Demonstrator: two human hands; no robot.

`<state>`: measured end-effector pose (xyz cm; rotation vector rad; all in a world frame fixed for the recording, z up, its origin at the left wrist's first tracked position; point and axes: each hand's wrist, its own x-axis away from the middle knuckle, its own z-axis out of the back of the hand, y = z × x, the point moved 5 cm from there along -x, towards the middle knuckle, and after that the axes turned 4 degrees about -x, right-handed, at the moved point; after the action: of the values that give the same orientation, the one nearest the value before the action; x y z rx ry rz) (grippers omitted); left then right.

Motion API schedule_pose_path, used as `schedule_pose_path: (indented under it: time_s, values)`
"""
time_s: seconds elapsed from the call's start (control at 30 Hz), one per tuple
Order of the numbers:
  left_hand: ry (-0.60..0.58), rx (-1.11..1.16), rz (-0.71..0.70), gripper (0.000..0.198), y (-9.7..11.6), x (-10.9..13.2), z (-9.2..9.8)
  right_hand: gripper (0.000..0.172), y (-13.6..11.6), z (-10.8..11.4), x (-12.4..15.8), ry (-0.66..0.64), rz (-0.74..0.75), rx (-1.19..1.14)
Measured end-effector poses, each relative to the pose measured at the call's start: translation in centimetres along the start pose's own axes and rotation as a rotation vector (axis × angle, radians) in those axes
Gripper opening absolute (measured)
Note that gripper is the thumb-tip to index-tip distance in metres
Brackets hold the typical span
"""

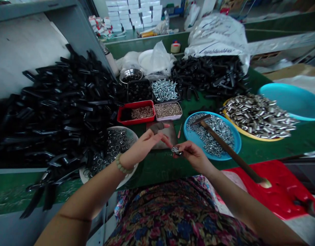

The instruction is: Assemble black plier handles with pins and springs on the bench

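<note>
My right hand (pixel 192 153) is closed, its thumb and fingers pinching some small shiny metal parts (pixel 177 150) whose exact kind I cannot make out. My left hand (pixel 151 139), with a dark wrap on one finger, is stretched towards them. One left fingertip is at or against the parts, and the other fingers are extended. Under and beyond the left hand lies a flat metal plate (pixel 170 131) on the green table. A small screwdriver-like tool with a pink handle (pixel 179 134) lies beside the plate.
A blue tray of small metal rings or nuts (pixel 216 150) has a hammer (pixel 224 145) across it. A white bowl of rings (pixel 121 136), a red tray (pixel 135 121), screws (pixel 164 90), metal sleeves (pixel 260 116) and piled black handles (pixel 67 99) surround the hands.
</note>
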<state>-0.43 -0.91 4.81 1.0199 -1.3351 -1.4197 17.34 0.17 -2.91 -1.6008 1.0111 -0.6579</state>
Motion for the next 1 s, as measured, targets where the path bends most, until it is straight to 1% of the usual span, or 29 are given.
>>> schedule_pose_path:
  time_s: [0.07,0.1,0.2,0.3,0.37,0.43,0.5,0.57,0.6,0.67,0.73,0.77,0.83,0.87,0.9,0.93,0.97,1.0]
  values:
    - [0.000,0.063,-0.035,0.041,0.0,-0.1,0.1,0.022,-0.2,0.1,-0.2,0.018,0.021,-0.002]
    - [-0.015,0.051,-0.018,0.040,-0.3,-0.2,0.0,0.021,-0.3,0.0,-0.3,0.010,0.018,-0.015]
    - [-0.068,-0.020,0.107,0.034,-1.8,-0.8,-0.1,0.021,-0.2,-0.5,-0.5,-0.042,-0.030,-0.051]
    - [-0.021,-0.006,0.206,0.026,-2.9,-1.1,0.1,0.019,-0.1,-1.0,-0.4,-0.086,-0.061,-0.070]
    - [-0.020,0.028,0.252,0.023,-3.3,-1.1,0.1,0.014,-0.4,-1.2,-0.1,-0.102,-0.041,-0.031]
    - [-0.063,0.033,0.301,0.021,-3.5,-1.0,0.1,0.011,-1.2,-1.2,0.3,-0.133,0.037,0.144]
    - [-0.124,-0.024,0.329,0.021,-3.4,-0.8,0.1,0.019,-2.4,-1.6,0.8,-0.224,0.152,0.423]
    - [-0.171,-0.119,0.297,0.018,-3.0,-0.6,0.2,0.028,-3.4,-2.2,1.2,-0.334,0.239,0.664]
    - [-0.185,-0.165,0.263,0.017,-2.7,-0.6,0.3,0.031,-3.7,-2.4,1.3,-0.366,0.259,0.731]
    - [-0.184,-0.236,0.201,0.019,-2.3,-0.4,0.4,0.034,-4.2,-2.5,1.3,-0.358,0.263,0.769]
    - [-0.155,-0.297,0.198,0.021,-2.5,-0.2,0.6,0.037,-4.3,-2.7,1.2,-0.359,0.275,0.792]
    - [-0.146,-0.327,0.224,0.023,-2.8,-0.1,0.7,0.038,-4.2,-2.8,1.3,-0.384,0.289,0.825]
    - [-0.144,-0.341,0.331,0.026,-3.7,0.3,0.9,0.038,-3.7,-3.2,1.3,-0.464,0.312,0.893]
    - [-0.151,-0.312,0.394,0.025,-4.1,0.4,0.8,0.037,-3.4,-3.3,1.3,-0.497,0.305,0.895]
    - [-0.159,-0.266,0.437,0.022,-4.4,0.6,0.8,0.035,-3.0,-3.3,1.1,-0.503,0.280,0.853]
    - [-0.165,-0.215,0.443,0.019,-4.3,0.7,0.7,0.032,-2.7,-3.1,0.9,-0.469,0.234,0.755]
    - [-0.156,-0.175,0.402,0.015,-4.0,0.7,0.6,0.028,-2.4,-2.9,0.6,-0.409,0.178,0.599]
    - [-0.134,-0.159,0.315,0.013,-3.3,0.6,0.5,0.023,-2.0,-2.6,0.3,-0.334,0.109,0.395]
